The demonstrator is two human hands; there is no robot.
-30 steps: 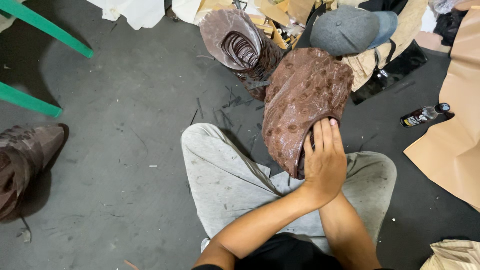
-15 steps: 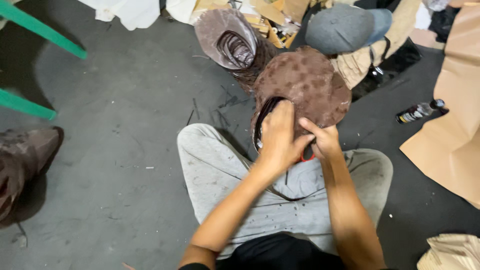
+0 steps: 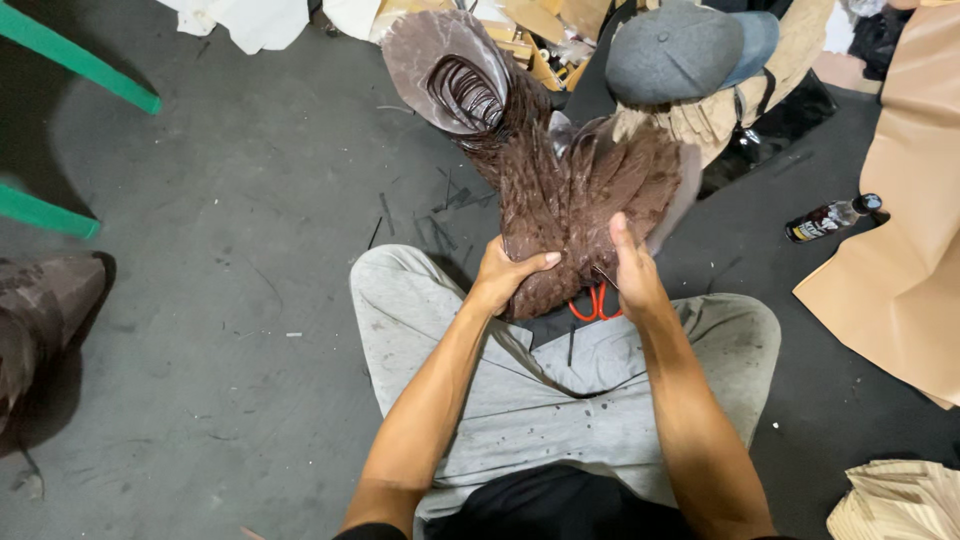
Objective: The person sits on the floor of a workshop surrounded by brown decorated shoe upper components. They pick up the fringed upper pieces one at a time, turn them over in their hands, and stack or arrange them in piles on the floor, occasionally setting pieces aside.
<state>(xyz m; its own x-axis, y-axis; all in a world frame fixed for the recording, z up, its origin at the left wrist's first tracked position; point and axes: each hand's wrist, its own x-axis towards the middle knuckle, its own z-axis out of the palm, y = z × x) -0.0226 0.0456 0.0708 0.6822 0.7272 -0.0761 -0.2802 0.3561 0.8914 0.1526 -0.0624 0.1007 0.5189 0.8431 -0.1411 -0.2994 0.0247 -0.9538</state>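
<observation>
Both my left hand (image 3: 505, 275) and right hand (image 3: 632, 275) clamp the brown patterned hat stack (image 3: 570, 205), its length running away from me.

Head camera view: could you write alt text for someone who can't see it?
Seen from above, a seated person's left hand and right hand grip a stack of brown patterned leather pieces, fanned out over their grey trousers. On the dark floor beyond lie a second brown leather stack, a grey cap and a small dark bottle.
</observation>
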